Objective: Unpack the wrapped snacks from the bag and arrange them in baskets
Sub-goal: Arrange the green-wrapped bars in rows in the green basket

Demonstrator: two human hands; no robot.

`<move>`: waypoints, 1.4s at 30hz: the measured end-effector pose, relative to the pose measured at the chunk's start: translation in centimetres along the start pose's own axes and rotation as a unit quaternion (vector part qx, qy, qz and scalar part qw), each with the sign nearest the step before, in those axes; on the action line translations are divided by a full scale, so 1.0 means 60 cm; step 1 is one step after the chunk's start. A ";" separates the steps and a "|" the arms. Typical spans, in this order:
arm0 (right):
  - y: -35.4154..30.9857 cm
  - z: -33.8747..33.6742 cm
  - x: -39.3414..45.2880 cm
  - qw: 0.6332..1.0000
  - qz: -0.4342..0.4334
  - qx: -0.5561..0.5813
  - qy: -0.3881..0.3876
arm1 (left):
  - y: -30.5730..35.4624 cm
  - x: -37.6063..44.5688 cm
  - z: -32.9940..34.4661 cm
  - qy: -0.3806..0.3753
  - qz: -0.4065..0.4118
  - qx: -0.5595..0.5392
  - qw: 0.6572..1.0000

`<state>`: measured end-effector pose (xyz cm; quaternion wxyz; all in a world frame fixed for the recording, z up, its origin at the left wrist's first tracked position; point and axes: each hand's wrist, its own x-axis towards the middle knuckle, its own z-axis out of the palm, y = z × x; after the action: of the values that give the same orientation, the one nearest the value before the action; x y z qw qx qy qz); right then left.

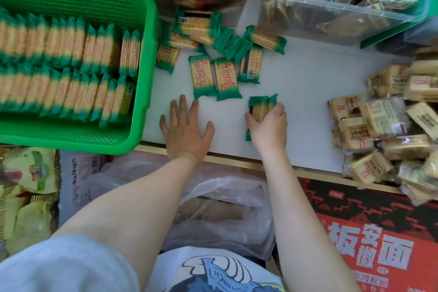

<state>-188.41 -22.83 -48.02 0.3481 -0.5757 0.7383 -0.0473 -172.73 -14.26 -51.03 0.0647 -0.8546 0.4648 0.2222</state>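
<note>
Right hand: my right hand grips a small stack of green-wrapped crackers, edge-up on the white desk; looks like three, though I can't be sure.
Left hand: my left hand lies flat, fingers spread, holding nothing, fingertips just short of two loose packs.
Step in hand: gathering loose packs into a stack for the green basket, I reckon.
Doing it well: square the edges, keep every pack facing one way, then slot them upright at the end of a row.
Count, basket: two rows standing on edge, too blurred to number.
Count, desk: roughly nine or ten loose green packs in the scatter, some overlapping.
Elsewhere: a heap of tan snack packs at right; the plastic bag sits below the desk edge.
</note>
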 end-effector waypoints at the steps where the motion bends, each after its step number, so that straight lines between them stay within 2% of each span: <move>1: 0.003 0.002 -0.001 0.999 0.008 0.042 -0.009 | 0.001 0.000 0.000 0.002 0.000 0.001 1.000; 5: 0.008 -0.020 -0.023 0.961 0.077 0.251 -0.088 | 0.004 0.001 0.002 0.010 0.003 0.004 1.000; 8: 0.010 -0.052 -0.081 0.930 0.096 0.337 -0.110 | 0.005 0.004 0.007 0.004 0.016 -0.002 1.000; 10: 0.018 -0.070 -0.124 0.910 0.104 0.387 -0.105 | 0.001 -0.007 -0.002 -0.018 0.022 -0.044 0.999; 12: 0.019 -0.084 -0.168 0.889 0.126 0.431 -0.085 | -0.009 -0.039 -0.036 -0.069 0.090 -0.142 0.983; 13: 0.015 -0.086 -0.183 0.879 0.136 0.452 -0.071 | -0.019 -0.058 -0.060 -0.083 0.166 -0.190 0.964; 14: 0.004 -0.083 -0.197 0.870 0.143 0.468 -0.063 | -0.037 -0.082 -0.089 -0.062 0.256 -0.211 0.941; 15: -0.011 -0.074 -0.210 0.867 0.146 0.473 -0.061 | -0.065 -0.104 -0.119 0.000 0.330 -0.215 0.919; 16: -0.034 -0.063 -0.221 0.868 0.148 0.470 -0.063 | -0.099 -0.116 -0.146 0.081 0.360 -0.218 0.904; 18: -0.095 -0.042 -0.239 0.872 0.136 0.463 -0.082 | -0.176 -0.101 -0.198 0.176 0.298 -0.253 0.903; 19: -0.126 -0.031 -0.247 0.875 0.119 0.460 -0.095 | -0.214 -0.082 -0.221 0.186 0.259 -0.245 0.916; 20: -0.158 -0.020 -0.255 0.879 0.096 0.455 -0.107 | -0.248 -0.058 -0.236 0.156 0.236 -0.201 0.938; 22: -0.221 -0.002 -0.268 0.888 0.043 0.439 -0.129 | -0.295 -0.015 -0.251 0.034 0.237 -0.096 0.966; 24: -0.273 0.016 -0.271 0.904 -0.016 0.406 -0.133 | -0.317 0.018 -0.250 -0.079 0.256 -0.037 0.963; 27: -0.340 0.045 -0.267 0.950 -0.090 0.282 -0.098 | -0.335 0.040 -0.260 -0.118 0.265 -0.026 0.957; 30: -0.385 0.092 -0.252 0.989 -0.118 0.077 -0.035 | -0.366 0.042 -0.273 -0.137 0.257 -0.071 0.954; 33: -0.411 0.151 -0.242 0.989 -0.079 -0.129 0.002 | -0.410 0.039 -0.270 -0.079 0.269 -0.080 0.956; 36: -0.418 0.206 -0.230 0.970 -0.057 -0.234 0.028 | -0.445 0.026 -0.252 0.034 0.266 -0.058 0.962; 39: -0.413 0.230 -0.229 0.970 -0.049 -0.236 0.022 | -0.451 0.016 -0.236 0.069 0.271 -0.024 0.960; 42: -0.413 0.215 -0.235 0.981 -0.049 -0.189 0.011 | -0.454 0.023 -0.238 0.082 0.271 -0.054 0.957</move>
<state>-159.50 -14.37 -39.60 0.2220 -0.6660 0.7088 0.0693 -145.11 -4.59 -41.49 -0.0823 -0.7139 0.6703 0.1851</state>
